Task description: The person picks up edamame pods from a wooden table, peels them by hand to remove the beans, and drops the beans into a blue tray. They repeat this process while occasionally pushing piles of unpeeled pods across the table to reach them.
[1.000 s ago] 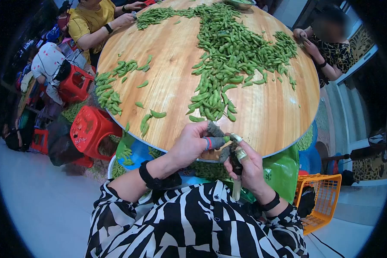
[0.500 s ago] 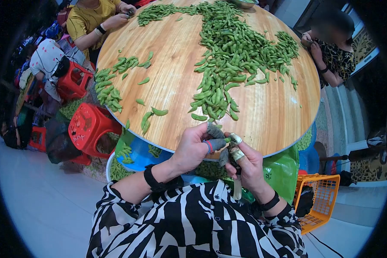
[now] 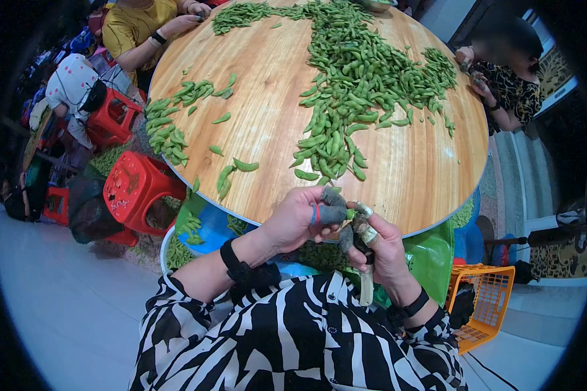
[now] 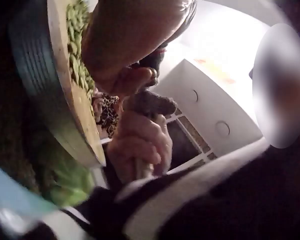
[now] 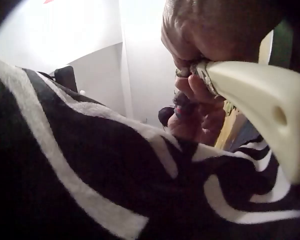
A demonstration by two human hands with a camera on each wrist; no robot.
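Observation:
My left hand point(image 3: 292, 225), grey covers on its thumb and finger, pinches a green soybean pod point(image 3: 351, 214) over the near table edge. Meeting it, my right hand point(image 3: 386, 254) has pale wrapping on its thumb and grips a tool whose cream handle point(image 5: 255, 87) has a hole near the end. Fingers hide the tool's working end. In the head view the handle points down toward the striped shirt. Beyond both hands, a large heap of soybean pods point(image 3: 352, 85) covers part of the round wooden table point(image 3: 261, 111).
Loose pods point(image 3: 166, 133) lie along the table's left edge. Below the rim are a blue basin point(image 3: 216, 228) and a green bag point(image 3: 430, 257). A red stool point(image 3: 134, 189) stands left, an orange basket point(image 3: 496, 300) right. Two people work with their hands across the table.
Both hands have shifted slightly right in the head view, still together. My left finger and thumb have moved closer round the pod. The hands of the person at right have moved apart.

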